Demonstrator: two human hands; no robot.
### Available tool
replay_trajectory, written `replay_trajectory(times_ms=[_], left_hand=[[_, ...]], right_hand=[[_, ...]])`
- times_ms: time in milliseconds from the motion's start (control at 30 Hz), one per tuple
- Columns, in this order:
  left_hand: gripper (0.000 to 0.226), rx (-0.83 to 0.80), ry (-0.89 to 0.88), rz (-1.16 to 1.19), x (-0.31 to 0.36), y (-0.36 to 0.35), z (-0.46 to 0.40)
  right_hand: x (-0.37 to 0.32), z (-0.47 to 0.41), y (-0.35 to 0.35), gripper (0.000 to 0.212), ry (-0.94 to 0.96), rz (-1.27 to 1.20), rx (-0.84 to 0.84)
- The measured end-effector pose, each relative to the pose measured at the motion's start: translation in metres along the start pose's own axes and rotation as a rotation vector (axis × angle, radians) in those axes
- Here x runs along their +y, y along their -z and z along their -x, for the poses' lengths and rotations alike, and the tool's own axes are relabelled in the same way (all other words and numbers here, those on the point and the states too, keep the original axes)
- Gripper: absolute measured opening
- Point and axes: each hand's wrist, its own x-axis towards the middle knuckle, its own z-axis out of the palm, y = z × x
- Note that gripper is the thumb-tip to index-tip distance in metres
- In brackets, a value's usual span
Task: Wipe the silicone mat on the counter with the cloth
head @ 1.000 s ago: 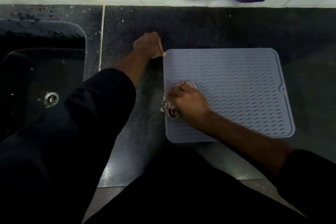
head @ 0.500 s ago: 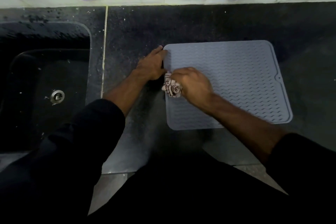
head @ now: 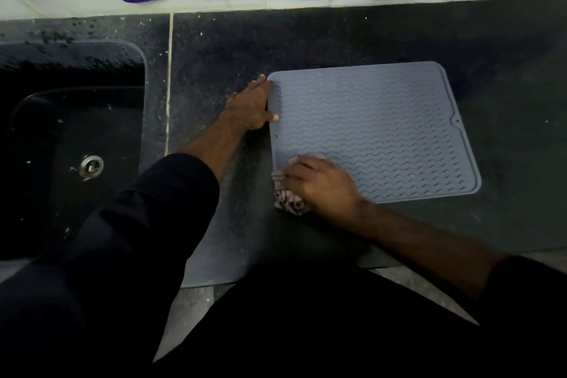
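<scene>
Right hand [head: 322, 187] gripping bunched cloth [head: 288, 201] at silicone mat [head: 383, 132] near-left corner; left hand [head: 250, 106] fingers flat, pressing mat's left edge, dark desk [head: 214, 55]

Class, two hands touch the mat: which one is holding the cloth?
The right hand, at the mat's near left corner, holds the bunched cloth. The left hand only steadies the mat's left edge.

Only 1 view is given, from a camera worn on the person's head. It looks steeply down and forward, close over the dark counter [head: 337, 37], with the person's torso at the near edge and the wall at the far edge. The sink [head: 76, 138] falls at the left, the mat [head: 383, 120] right of centre.
</scene>
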Motion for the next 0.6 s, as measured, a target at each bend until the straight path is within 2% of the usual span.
replay_trajectory(times_ms=[233,300,400,467,533,600], left_hand=[[0.089,-0.015,-0.003,-0.005,0.004,0.003,0.005],[0.091,-0.008,0.0,-0.004,0.01,0.005,0.007],[0.091,0.108,-0.006,-0.084,0.025,0.001,0.018],[0.088,0.179,-0.012,-0.13,0.033,-0.007,0.029],[0.09,0.144,-0.04,-0.11,0.037,-0.017,0.04],[0.101,0.038,-0.096,-0.113,0.039,-0.029,0.051]], right_hand=[[-0.007,0.035,-0.019,0.028,0.087,0.065,0.009],[-0.004,0.046,-0.019,0.03,0.09,0.073,0.028],[-0.005,0.047,-0.016,0.028,0.084,0.079,0.029],[-0.004,0.046,-0.012,0.038,0.053,0.033,0.026],[0.004,0.047,-0.006,0.04,0.007,-0.03,0.047],[0.013,0.049,-0.002,0.039,-0.021,-0.019,0.041]])
